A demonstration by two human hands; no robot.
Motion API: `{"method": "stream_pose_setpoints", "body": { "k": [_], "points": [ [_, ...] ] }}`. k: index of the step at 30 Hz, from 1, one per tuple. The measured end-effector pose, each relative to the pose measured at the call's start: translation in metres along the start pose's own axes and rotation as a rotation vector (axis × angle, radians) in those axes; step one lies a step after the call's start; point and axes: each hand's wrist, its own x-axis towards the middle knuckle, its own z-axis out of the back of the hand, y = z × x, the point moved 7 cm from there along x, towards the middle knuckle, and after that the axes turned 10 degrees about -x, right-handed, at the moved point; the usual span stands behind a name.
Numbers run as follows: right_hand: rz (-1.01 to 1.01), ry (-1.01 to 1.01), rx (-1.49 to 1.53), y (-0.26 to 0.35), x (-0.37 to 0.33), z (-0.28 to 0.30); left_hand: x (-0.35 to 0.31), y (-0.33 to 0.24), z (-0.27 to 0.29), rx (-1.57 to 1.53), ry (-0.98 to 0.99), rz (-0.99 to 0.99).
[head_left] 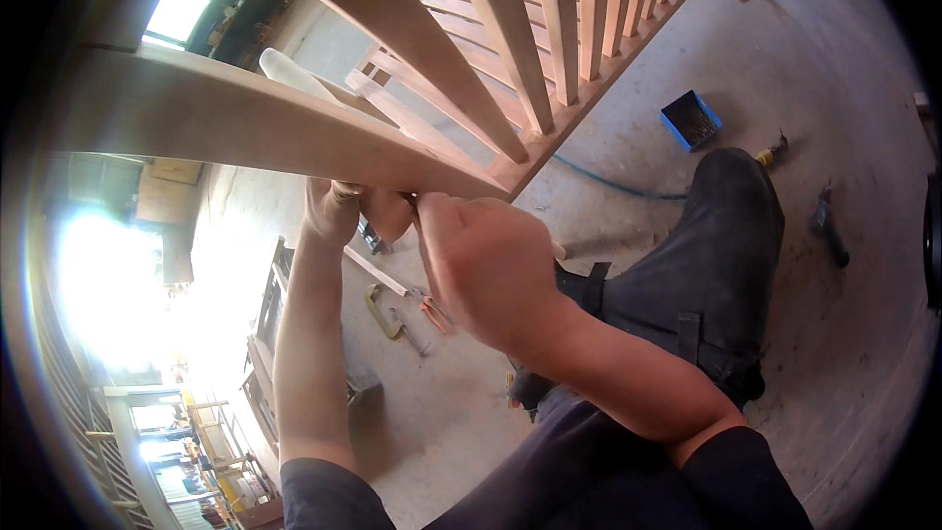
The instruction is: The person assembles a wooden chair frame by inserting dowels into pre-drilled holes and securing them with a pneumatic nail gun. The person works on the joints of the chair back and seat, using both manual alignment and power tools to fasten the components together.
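A large wooden bench frame (554, 142) with a row of upright slats fills the upper part of the view. My left hand (334, 208) reaches up against the underside of its thick end post (285, 128). Most of its fingers are hidden behind the wood. Just right of it, a short tan wooden part (390, 214) shows below the post. My right hand (491, 250) is closed beside this part, thumb side toward the post, close to the post's lower end. A small dark spot shows at its fingertips; what they grip is too small to make out.
On the concrete floor lie a green clamp (383, 314), orange-handled pliers (430, 311), a blue box (691, 121) of small dark pieces, and a black tool (829, 226). A blue hose (618, 185) runs beneath the bench toward my bent knee (731, 206).
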Motion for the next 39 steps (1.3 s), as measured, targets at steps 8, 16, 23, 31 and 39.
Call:
{"method": "stream_pose_setpoints", "body": {
  "k": [8, 16, 23, 31, 39],
  "points": [
    [-0.047, 0.095, 0.090, -0.014, 0.010, 0.007, -0.005, 0.008, 0.005, 0.003, 0.037, 0.049],
    [-0.005, 0.226, -0.117, 0.005, 0.020, 0.007, -0.002, -0.016, -0.013, -0.063, -0.050, 0.004],
    [-0.007, 0.021, -0.168, 0.017, 0.006, 0.003, 0.009, -0.021, -0.018, -0.116, -0.026, -0.034],
    [-0.010, 0.116, 0.026, -0.008, 0.013, 0.013, 0.008, -0.023, -0.018, -0.112, -0.018, -0.043],
    [-0.048, 0.011, 0.099, -0.007, 0.006, 0.003, 0.012, -0.026, -0.020, -0.121, -0.018, -0.072]
  ]
}}
